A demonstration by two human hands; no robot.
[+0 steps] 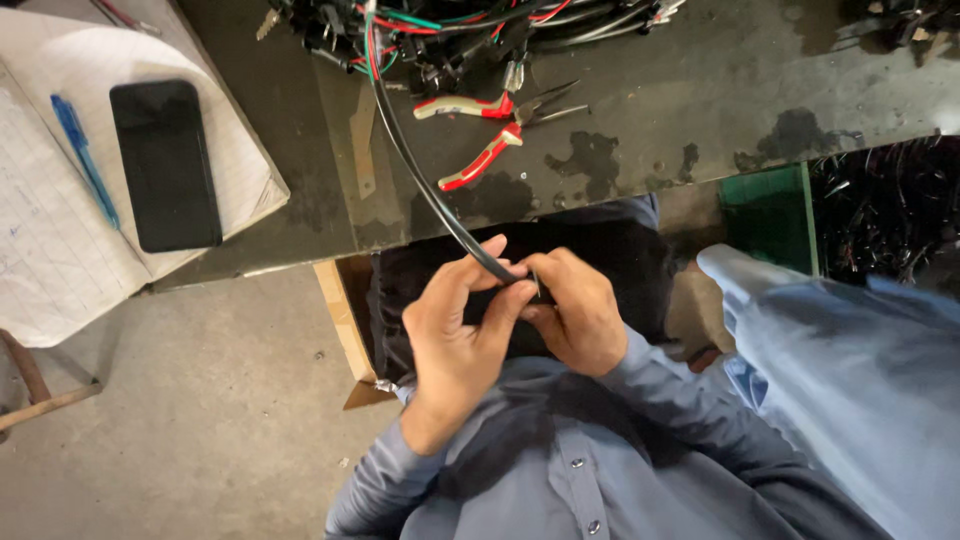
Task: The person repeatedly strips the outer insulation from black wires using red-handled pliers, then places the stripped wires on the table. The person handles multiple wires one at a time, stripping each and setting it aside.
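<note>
- The fingers (pixel 497 300) of the left hand (pixel 455 340) are curled and pressed with the thumb around the end of a black cable (pixel 420 175), which is pinched just where it meets the other hand.
- The right hand (pixel 575 315) is closed in a loose fist, and its fingertips are pinched on the same cable end, beside a thin dark tip that is too small to be told apart.
- The two hands are held touching each other, close to the chest, above a dark lap and below the edge of the workbench (pixel 700 90).
- From the hands, the black cable is led up and leftward in a curve onto the bench, where it is joined to a tangled wire harness (pixel 450 30) of black, red and green strands.
- Red-handled long-nose pliers (pixel 490 130) are laid open on the bench, just beside the cable.
- A black phone (pixel 165 165) and a blue pen (pixel 85 160) are seen on an open notebook (pixel 40 260) at the left, well apart from the hands.
</note>
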